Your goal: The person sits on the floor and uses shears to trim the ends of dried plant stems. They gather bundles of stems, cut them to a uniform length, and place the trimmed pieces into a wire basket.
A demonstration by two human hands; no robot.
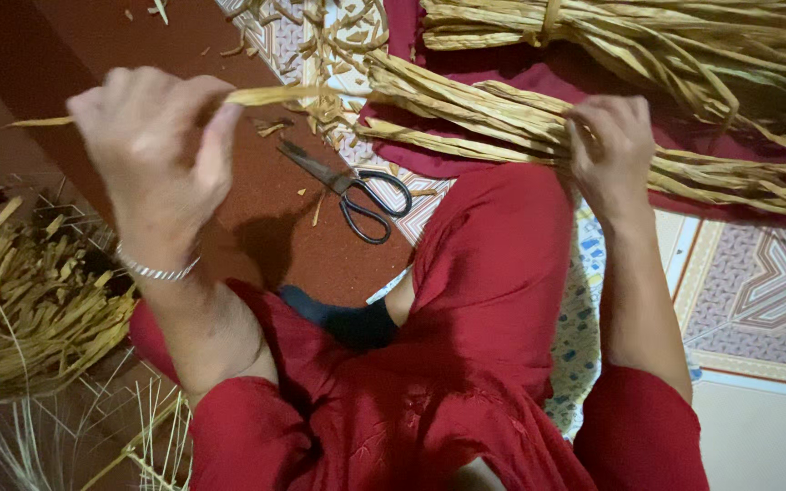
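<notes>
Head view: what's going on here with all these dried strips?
A person in red clothes sits on the floor. The left hand pinches one dried strip, drawn out sideways from a bundle of strips that the right hand grips on the lap. Black scissors lie on the floor mat between the hands, unused. A pile of more strips sits at the left.

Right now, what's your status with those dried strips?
Left hand pinching one dried strip. Right hand gripping the bundle. Scissors on floor between, untouched.
</notes>
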